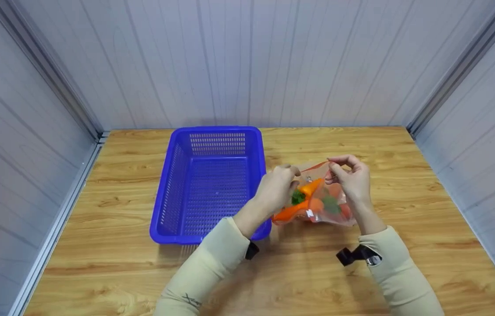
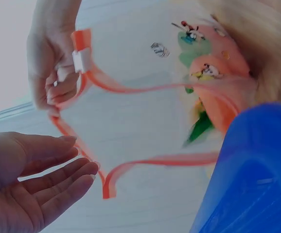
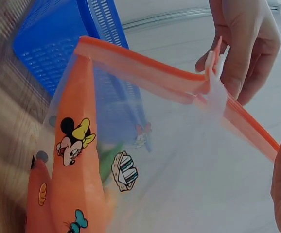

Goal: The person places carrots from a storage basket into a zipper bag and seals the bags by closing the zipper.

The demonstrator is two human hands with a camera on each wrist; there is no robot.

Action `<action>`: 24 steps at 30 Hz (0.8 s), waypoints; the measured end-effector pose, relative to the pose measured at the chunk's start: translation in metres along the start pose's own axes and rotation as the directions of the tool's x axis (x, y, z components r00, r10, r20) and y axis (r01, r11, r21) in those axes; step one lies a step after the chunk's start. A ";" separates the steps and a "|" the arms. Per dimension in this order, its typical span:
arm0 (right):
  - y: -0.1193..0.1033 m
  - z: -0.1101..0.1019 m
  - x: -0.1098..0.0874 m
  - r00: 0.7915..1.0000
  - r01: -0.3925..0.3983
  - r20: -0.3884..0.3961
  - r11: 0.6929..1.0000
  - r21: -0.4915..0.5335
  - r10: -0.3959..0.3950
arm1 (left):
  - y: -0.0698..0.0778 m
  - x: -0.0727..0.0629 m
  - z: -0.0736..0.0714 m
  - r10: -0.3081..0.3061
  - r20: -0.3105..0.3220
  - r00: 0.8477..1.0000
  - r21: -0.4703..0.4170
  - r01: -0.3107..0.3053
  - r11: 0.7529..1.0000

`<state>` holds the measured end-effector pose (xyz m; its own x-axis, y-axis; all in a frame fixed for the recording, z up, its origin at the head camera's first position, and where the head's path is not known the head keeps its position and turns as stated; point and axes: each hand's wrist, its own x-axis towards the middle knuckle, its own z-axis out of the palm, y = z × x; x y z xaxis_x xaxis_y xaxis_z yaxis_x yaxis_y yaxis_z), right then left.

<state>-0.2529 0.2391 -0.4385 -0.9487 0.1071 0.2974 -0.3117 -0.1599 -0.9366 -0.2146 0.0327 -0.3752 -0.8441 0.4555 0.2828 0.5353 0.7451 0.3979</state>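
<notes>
A clear zip bag (image 1: 333, 215) with an orange zip edge and cartoon prints lies right of the basket. Inside are orange carrot-like pieces (image 1: 289, 211) and something leafy and green (image 1: 299, 197). My right hand (image 1: 355, 180) pinches the zip edge at the bag's mouth between thumb and fingers. My left hand (image 1: 276, 188) is at the mouth's opposite side, thumb and fingers apart, fingertips right at the zip edge. In the left wrist view the mouth gapes wide, and a white slider (image 2: 81, 60) sits on the zip close to the right hand.
A blue plastic basket (image 1: 217, 128) with slotted walls stands left of the bag, its near right corner under my left forearm. Both stand on a wood-grain table (image 1: 120, 210). Pale panelled walls (image 1: 238, 66) close off the back and both sides.
</notes>
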 end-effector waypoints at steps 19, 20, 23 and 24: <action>-0.072 0.027 -0.004 0.999 0.003 0.033 0.989 -0.151 0.002 | -0.028 -0.012 -0.021 0.218 -0.285 0.933 -0.063 -0.245 0.967; -0.073 0.026 -0.004 0.999 0.005 0.044 0.989 -0.149 0.001 | -0.029 -0.013 -0.021 0.223 -0.289 0.931 -0.058 -0.250 0.967; -0.077 0.026 -0.003 0.998 0.008 0.060 0.988 -0.152 0.001 | -0.033 -0.014 -0.022 0.231 -0.279 0.932 -0.050 -0.254 0.966; -0.079 0.026 -0.003 0.998 0.008 0.064 0.988 -0.153 0.002 | -0.033 -0.014 -0.022 0.231 -0.271 0.934 -0.048 -0.253 0.966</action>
<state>-0.2267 0.2254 -0.3609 -0.9508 0.0439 0.3068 -0.3073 -0.0066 -0.9516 -0.2200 -0.0094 -0.3733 -0.6570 0.4660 0.5926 0.7322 0.5816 0.3545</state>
